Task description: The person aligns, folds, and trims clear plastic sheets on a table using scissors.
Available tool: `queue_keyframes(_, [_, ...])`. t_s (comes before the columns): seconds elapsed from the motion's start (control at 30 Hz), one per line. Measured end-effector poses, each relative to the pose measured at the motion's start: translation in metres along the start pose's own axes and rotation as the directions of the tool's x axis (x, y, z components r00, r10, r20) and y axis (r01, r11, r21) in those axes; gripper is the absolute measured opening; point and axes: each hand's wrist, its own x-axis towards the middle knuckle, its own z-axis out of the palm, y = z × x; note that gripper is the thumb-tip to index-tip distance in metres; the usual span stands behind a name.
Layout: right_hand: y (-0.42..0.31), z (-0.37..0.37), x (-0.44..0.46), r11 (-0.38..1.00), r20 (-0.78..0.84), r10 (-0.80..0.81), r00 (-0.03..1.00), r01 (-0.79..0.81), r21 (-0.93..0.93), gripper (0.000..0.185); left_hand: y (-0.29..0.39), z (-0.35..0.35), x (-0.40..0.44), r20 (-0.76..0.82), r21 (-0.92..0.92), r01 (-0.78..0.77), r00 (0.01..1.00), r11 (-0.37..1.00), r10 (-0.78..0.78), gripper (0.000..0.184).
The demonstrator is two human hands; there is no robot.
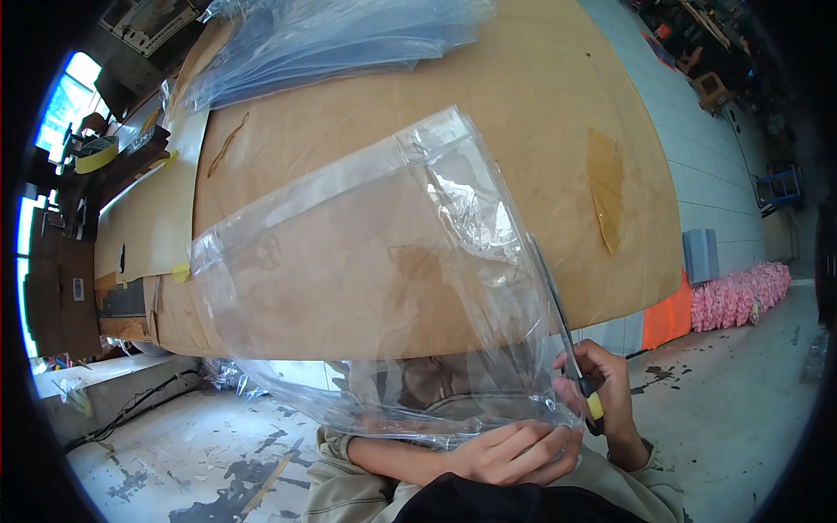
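Workshop, painted floor (279,444), worn in patches at near left. Surface: broad, covered in smooth brown sheeting, rounded at the right.

Far left on surface: one stack of loose, bluish clear plastic sheets (349,44). Right on surface: one strip of amber adhesive tape (605,187), lying flat. Beyond the right edge, on the floor: one frilly pink bundle (739,296).

Centre: one large, clear, flexible plastic piece with banded edges (375,279); greater part on the surface, near part overhanging the near edge towards the person's lap. Creased and glossy along its right side.

Left hand (514,453): fingers closed on the plastic's near right corner. Right hand (603,375): fingers curled round the handle of one pair of long metal scissors with black and yellow grips (567,336); blades point far, along the plastic's right edge. Blade gap: cannot tell.

Hazards, as judged: the overhang could drag the piece nearward, its weight being unsupported. Creases at the right could fold between the blades, giving a ragged or doubled cut. Glare and transparency could hide the edge, so the blades stray inward. Left fingers, near the scissors, could be nipped should the grip slip.
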Motion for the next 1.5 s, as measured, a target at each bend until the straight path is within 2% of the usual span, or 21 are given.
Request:
queue_keyframes(0.07, [-0.001,0.002,0.0,1.0,-0.028,0.013,1.0,-0.013,0.024,0.026,0.001,0.002,-0.001,-0.002,0.0,-0.001,1.0,1.0,0.001,0.035])
queue_keyframes(0.17, [-0.004,0.0,-0.001,0.999,-0.013,0.029,1.0,-0.029,-0.039,0.026,0.0,0.002,-0.001,0.005,-0.001,-0.007,1.0,1.0,0.007,0.033])
queue_keyframes(0.37, [0.002,0.002,-0.001,0.999,-0.063,-0.03,0.998,0.027,-0.047,0.025,0.001,0.003,0.0,0.007,0.007,0.004,1.0,1.0,-0.004,0.031])
queue_keyframes(0.47, [0.0,0.001,-0.001,0.997,-0.05,0.004,0.999,-0.008,-0.083,0.024,0.001,0.004,0.0,-0.001,0.002,0.012,1.0,1.0,-0.012,0.03])
queue_keyframes(0.67, [-0.003,0.002,0.001,0.999,-0.143,0.045,0.989,-0.046,-0.006,0.017,0.001,0.005,-0.001,-0.003,-0.018,0.022,1.0,1.0,-0.023,0.03])
queue_keyframes(0.8, [-0.001,-0.01,0.004,0.995,-0.242,-0.028,0.97,0.005,-0.097,0.019,-0.001,0.003,0.0,0.033,-0.021,0.024,0.999,1.0,-0.023,0.033])
queue_keyframes(0.9, [-0.018,-0.015,0.007,0.999,-0.298,-0.012,0.954,0.0,-0.041,0.02,-0.001,0.001,0.002,0.068,0.012,0.024,0.997,1.0,-0.025,0.035])
queue_keyframes(0.93, [-0.019,-0.018,0.009,0.998,-0.301,-0.035,0.953,0.016,-0.065,0.026,-0.002,0.0,0.002,0.091,0.011,0.042,0.995,0.999,-0.043,0.035])
queue_keyframes(1.03, [-0.027,-0.021,0.012,0.995,-0.263,-0.048,0.963,0.069,0.071,0.033,-0.004,-0.002,0.004,0.143,0.048,0.07,0.987,0.996,-0.076,0.035])
queue_keyframes(1.07, [-0.03,-0.024,0.012,0.99,-0.202,-0.024,0.979,0.051,0.131,0.045,-0.006,-0.002,0.006,0.151,0.085,0.063,0.986,0.994,-0.075,0.034])
queue_keyframes(1.13, [-0.017,-0.025,0.016,0.941,-0.174,-0.117,0.978,0.165,0.295,0.053,-0.009,-0.003,0.009,0.159,0.131,0.055,0.984,0.99,-0.076,0.031])
queue_keyframes(1.17, [-0.012,-0.024,0.016,0.901,-0.168,-0.161,0.973,0.214,0.377,0.057,-0.008,-0.002,0.01,0.161,0.137,0.055,0.984,0.989,-0.077,0.03])
queue_keyframes(1.2, [-0.012,-0.023,0.012,0.905,-0.204,-0.128,0.97,0.199,0.376,0.07,-0.008,-0.002,0.011,0.165,0.141,0.053,0.983,0.989,-0.076,0.028])
queue_keyframes(1.3, [-0.016,-0.016,0.01,0.868,-0.324,-0.126,0.938,0.262,0.421,0.07,-0.01,-0.001,0.015,0.2,0.176,0.034,0.977,0.984,-0.069,0.021])
queue_keyframes(1.37, [-0.015,-0.018,0.007,0.918,-0.268,-0.183,0.946,0.262,0.298,0.064,-0.014,-0.001,0.021,0.214,0.232,0.006,0.975,0.973,-0.057,0.018])
queue_keyframes(1.5, [-0.02,-0.011,0.008,0.933,-0.213,-0.155,0.965,0.214,0.29,0.052,-0.019,0.001,0.028,0.262,0.281,-0.052,0.965,0.958,-0.025,0.019])
